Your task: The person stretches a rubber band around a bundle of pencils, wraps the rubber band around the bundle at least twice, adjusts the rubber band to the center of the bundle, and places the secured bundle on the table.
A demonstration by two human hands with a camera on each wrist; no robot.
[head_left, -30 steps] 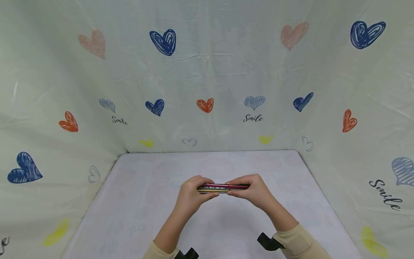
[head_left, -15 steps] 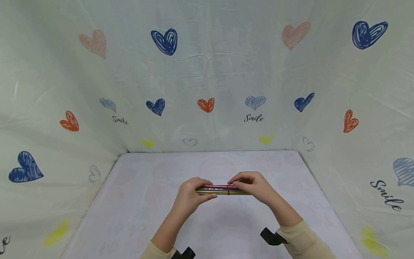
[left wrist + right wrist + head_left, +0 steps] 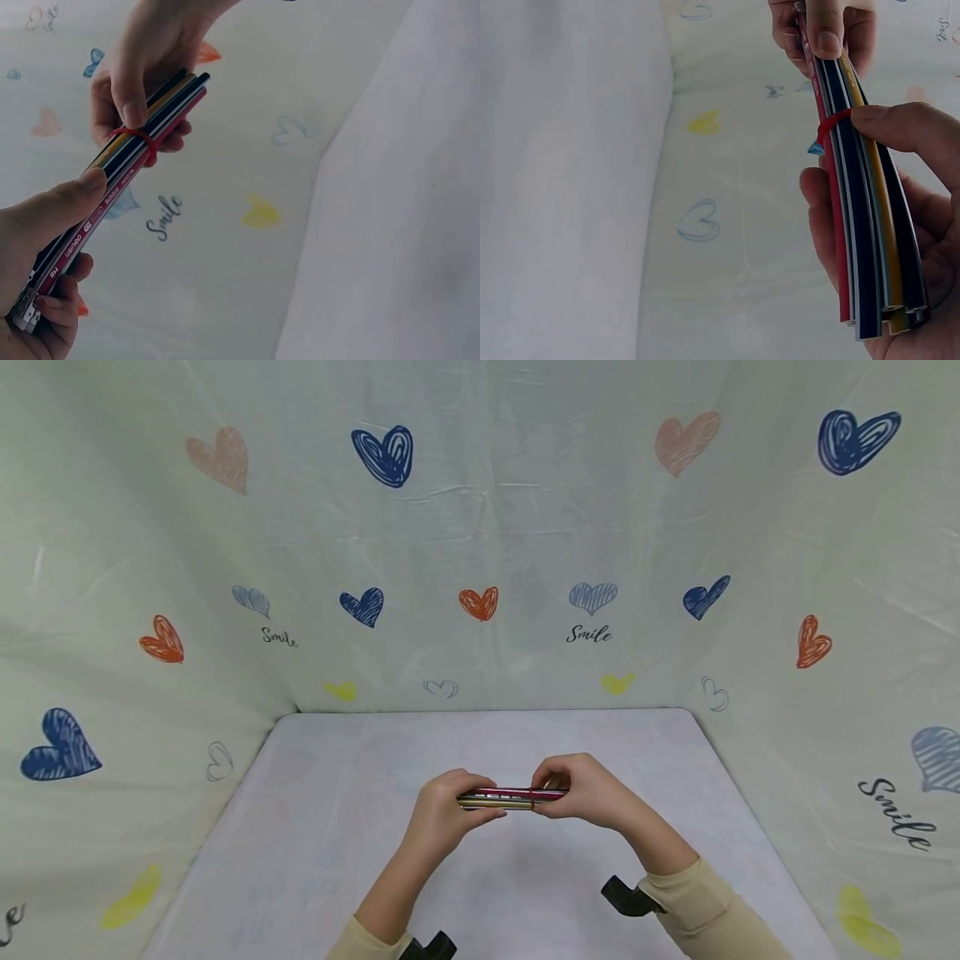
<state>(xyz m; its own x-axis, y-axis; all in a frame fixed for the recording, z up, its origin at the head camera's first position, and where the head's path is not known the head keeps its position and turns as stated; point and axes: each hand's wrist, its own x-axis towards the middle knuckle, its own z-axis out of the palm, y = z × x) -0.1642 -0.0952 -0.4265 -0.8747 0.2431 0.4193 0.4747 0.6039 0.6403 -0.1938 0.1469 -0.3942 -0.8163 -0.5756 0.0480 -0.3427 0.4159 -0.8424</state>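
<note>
A bundle of pencils (image 3: 498,798), with red, dark blue and yellow barrels, is held level in front of me between both hands. My left hand (image 3: 444,810) grips its left end, thumb on the near side; silvery ends (image 3: 27,311) poke out by its palm in the left wrist view. Around the bundle runs a red elastic band (image 3: 136,133) with a small blue charm (image 3: 815,148). My right hand (image 3: 588,791) curls round the right part of the pencils, its thumb tip (image 3: 871,114) right at the band. The flat pencil ends (image 3: 870,330) lie against the right palm.
Below the hands spreads a white table (image 3: 337,852). A pale curtain (image 3: 480,527) printed with hearts and "Smile" hangs behind it and on both sides. Black wrist cameras (image 3: 628,897) sit at the cuffs.
The right hand's fingers lifted to the band at the top of the bundle, then came back round the pencils. The band shows more clearly now. The left hand kept its grip.
</note>
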